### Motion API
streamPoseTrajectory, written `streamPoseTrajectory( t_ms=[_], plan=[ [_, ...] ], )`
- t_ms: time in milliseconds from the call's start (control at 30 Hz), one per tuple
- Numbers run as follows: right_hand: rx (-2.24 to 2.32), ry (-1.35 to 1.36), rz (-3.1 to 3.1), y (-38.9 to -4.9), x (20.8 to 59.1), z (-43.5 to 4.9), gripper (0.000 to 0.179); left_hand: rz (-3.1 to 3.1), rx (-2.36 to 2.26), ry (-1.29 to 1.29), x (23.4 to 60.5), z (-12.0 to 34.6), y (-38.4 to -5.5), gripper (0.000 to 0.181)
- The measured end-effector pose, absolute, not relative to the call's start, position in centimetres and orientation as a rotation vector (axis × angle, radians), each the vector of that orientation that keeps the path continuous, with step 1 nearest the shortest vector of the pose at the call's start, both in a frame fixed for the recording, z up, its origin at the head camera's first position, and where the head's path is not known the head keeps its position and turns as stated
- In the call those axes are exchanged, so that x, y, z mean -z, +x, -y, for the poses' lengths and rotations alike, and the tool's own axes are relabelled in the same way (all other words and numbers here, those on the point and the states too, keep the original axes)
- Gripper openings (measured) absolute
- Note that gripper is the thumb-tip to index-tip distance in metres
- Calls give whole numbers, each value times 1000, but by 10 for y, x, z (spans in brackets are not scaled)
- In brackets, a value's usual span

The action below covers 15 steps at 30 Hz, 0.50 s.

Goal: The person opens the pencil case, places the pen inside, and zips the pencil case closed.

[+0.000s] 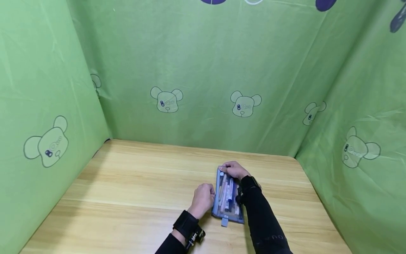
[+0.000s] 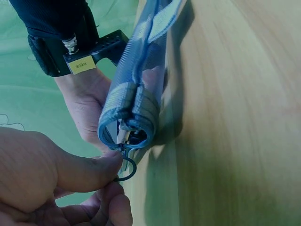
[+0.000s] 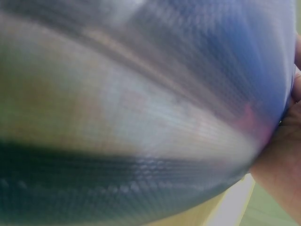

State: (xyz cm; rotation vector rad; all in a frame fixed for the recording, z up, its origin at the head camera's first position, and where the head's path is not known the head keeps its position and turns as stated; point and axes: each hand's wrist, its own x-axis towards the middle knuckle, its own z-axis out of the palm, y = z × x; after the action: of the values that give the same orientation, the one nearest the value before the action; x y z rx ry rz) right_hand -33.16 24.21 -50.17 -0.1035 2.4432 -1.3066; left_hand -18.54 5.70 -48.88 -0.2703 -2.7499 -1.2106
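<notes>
A see-through blue mesh pencil case (image 1: 217,208) stands over the table, with several pens (image 1: 226,195) showing inside. My right hand (image 1: 234,170) grips its far top end. At its left side, my left hand (image 1: 203,200) pinches a zipper pull with a dark ring (image 2: 135,170) between thumb and fingers. In the left wrist view, the zipper runs along the case's edge (image 2: 120,101), and the end by the pull gapes a little. Blurred mesh (image 3: 94,188) fills most of the right wrist view, and the right fingertips are mostly hidden there.
The wooden table (image 1: 133,183) stretches out on both sides of the case. Green cloth (image 1: 203,63) printed with bear heads hangs behind it and at the left and right. A small blue-grey tab (image 1: 224,222) sticks out from the case's near end.
</notes>
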Motion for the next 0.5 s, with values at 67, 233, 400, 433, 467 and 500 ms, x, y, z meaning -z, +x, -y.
streamPoseTrajectory(
  t_ms=[67,233,400,433,467,500],
  plan=[
    [1307,-106,-2452,-329,499,-241,26,2755,1211,-268,488,-57,-185,20],
    [1314,-101,-2455,-327,498,-240,27,2766,1213,-268,487,-56,-183,20],
    [1304,-98,-2466,-327,497,-239,28,2778,1219,-282,488,-54,-180,20],
    [1298,-101,-2472,-327,497,-239,28,2784,1223,-284,488,-54,-180,21],
    [1298,-100,-2473,-327,497,-239,28,2782,1225,-289,488,-54,-179,21],
    [1296,-100,-2476,-327,497,-239,27,2781,1226,-293,488,-54,-178,21]
  ],
)
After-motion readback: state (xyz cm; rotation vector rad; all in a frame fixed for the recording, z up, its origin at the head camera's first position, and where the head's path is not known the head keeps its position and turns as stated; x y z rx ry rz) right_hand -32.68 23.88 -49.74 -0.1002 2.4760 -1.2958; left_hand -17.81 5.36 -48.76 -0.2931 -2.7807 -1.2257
